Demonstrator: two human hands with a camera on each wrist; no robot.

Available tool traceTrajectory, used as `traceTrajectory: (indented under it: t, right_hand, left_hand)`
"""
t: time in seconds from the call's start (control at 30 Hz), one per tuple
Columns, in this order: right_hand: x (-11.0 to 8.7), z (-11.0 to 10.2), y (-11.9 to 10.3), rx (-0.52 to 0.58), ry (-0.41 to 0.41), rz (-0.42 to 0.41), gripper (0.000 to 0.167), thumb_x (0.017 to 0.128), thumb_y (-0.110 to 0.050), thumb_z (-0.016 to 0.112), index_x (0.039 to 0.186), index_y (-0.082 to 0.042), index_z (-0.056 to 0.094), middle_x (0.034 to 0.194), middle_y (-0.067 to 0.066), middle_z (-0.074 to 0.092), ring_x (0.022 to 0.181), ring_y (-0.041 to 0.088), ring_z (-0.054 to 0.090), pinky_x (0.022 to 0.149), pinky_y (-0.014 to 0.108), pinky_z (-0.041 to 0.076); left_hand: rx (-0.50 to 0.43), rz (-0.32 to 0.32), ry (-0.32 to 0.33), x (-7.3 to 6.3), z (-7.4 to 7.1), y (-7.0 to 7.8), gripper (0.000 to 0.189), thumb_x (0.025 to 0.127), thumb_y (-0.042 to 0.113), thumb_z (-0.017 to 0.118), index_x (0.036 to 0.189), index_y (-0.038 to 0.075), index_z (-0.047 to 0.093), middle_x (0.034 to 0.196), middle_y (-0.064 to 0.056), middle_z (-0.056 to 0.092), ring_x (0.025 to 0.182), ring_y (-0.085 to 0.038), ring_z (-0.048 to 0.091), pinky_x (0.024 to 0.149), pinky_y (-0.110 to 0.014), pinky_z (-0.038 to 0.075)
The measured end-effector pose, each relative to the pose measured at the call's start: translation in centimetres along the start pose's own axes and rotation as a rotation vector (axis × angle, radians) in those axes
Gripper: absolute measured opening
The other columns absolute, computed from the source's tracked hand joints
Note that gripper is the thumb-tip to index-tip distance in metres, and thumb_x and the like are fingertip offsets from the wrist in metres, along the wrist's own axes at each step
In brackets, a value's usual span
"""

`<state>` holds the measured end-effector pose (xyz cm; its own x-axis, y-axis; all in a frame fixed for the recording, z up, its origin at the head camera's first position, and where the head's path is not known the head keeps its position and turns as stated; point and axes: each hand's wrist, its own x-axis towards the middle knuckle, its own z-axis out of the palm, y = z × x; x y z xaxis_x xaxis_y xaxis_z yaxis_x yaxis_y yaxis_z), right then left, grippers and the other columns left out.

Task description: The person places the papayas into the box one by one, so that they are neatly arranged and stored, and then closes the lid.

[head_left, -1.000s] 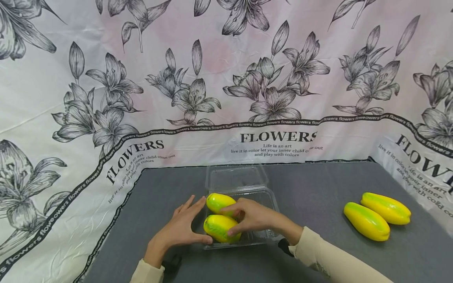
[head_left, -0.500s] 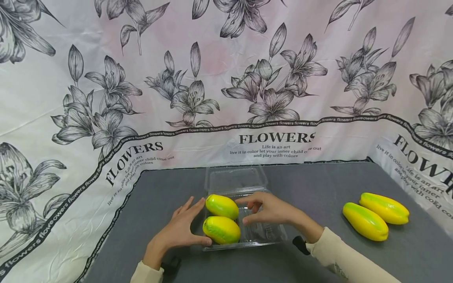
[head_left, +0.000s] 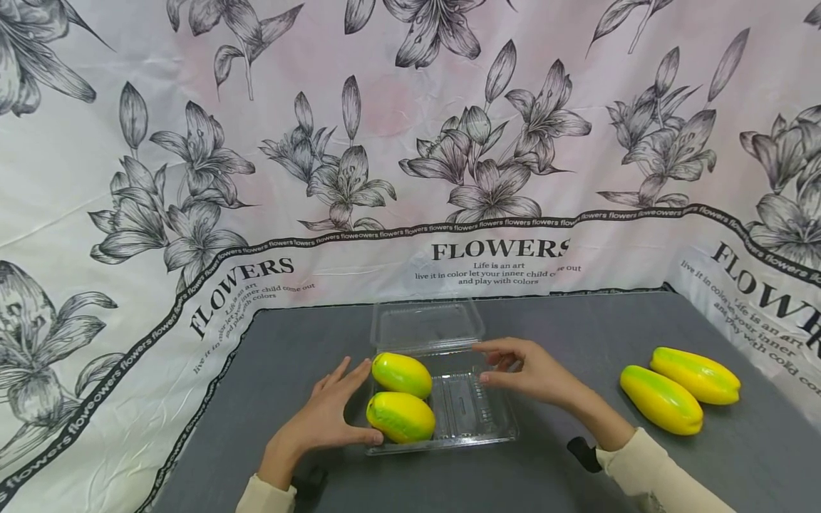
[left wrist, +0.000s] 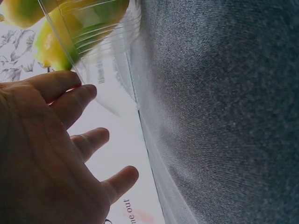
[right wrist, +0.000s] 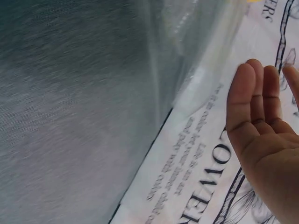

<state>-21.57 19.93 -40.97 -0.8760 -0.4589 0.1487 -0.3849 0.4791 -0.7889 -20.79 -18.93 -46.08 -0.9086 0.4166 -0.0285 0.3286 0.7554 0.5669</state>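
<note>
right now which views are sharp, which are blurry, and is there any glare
Head view: sharp, evenly lit, backdrop lines bowed by the wide lens, faint sheen on the clear box. Left wrist view: fruit and left hand soft. Right wrist view: table smeared, box washed out, right hand fairly clear.

Two fruits (head_left: 401, 396) lie in the box's (head_left: 477, 424) left half (lid (head_left: 426, 324) behind); two more fruits (head_left: 678, 388) lie on the desk (head_left: 577, 328), well right.

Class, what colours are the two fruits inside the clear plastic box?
Yellow with green patches on both oval fruits; the head view shows them best.
</note>
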Motion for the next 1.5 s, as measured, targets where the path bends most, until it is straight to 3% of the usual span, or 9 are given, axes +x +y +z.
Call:
traceTrajectory:
  t: [0.2,0.43,0.7,1.13,1.5]
  right_hand:
    - [-1.3,-0.7,1.2,0.000,0.085,0.044,0.052,0.090,-0.030,0.079,0.137,-0.013,0.065,0.117,0.017,0.068,0.095,0.014,0.062,0.074,0.028,0.054]
    - [-2.7,-1.9,2.2,-0.020,0.129,0.096,0.049,0.091,-0.030,0.077,0.136,-0.015,0.065,0.117,0.012,0.070,0.093,0.012,0.063,0.073,0.027,0.054]
    - [-4.2,-2.8,3.5,-0.032,0.186,0.156,0.046,0.092,-0.032,0.077,0.135,-0.019,0.066,0.120,0.015,0.070,0.093,0.007,0.064,0.074,0.026,0.054]
    - [-6.8,-4.2,5.1,-0.155,0.267,0.152,0.047,0.093,-0.028,0.076,0.136,-0.013,0.066,0.114,0.013,0.072,0.088,-0.001,0.061,0.073,0.024,0.054]
    - [-8.5,-5.7,5.3,-0.205,0.317,0.198,0.047,0.094,-0.032,0.075,0.137,-0.016,0.065,0.118,0.014,0.071,0.089,-0.005,0.062,0.072,0.023,0.055]
  left_hand:
    - [-0.005,-0.005,-0.004,-0.1,-0.1,-0.1,0.117,0.071,0.067,0.082,0.164,0.027,0.022,0.170,0.004,0.023,0.161,-0.035,0.005,0.118,-0.076,0.008]
    - [-0.007,-0.006,-0.010,-0.1,-0.1,-0.2,0.117,0.072,0.067,0.082,0.164,0.026,0.022,0.170,0.004,0.023,0.161,-0.034,0.004,0.118,-0.076,0.008]
    - [-0.011,-0.017,-0.015,-0.2,-0.1,0.0,0.118,0.071,0.067,0.083,0.164,0.026,0.023,0.170,0.004,0.023,0.161,-0.035,0.005,0.118,-0.076,0.007]
    - [-0.019,0.009,-0.018,0.0,-0.2,0.0,0.118,0.072,0.065,0.083,0.164,0.023,0.023,0.170,0.002,0.023,0.160,-0.036,0.005,0.118,-0.076,0.009]
    - [-0.038,0.008,-0.027,-0.1,-0.2,-0.1,0.117,0.073,0.064,0.083,0.164,0.024,0.021,0.171,0.004,0.020,0.161,-0.034,0.003,0.118,-0.077,0.007]
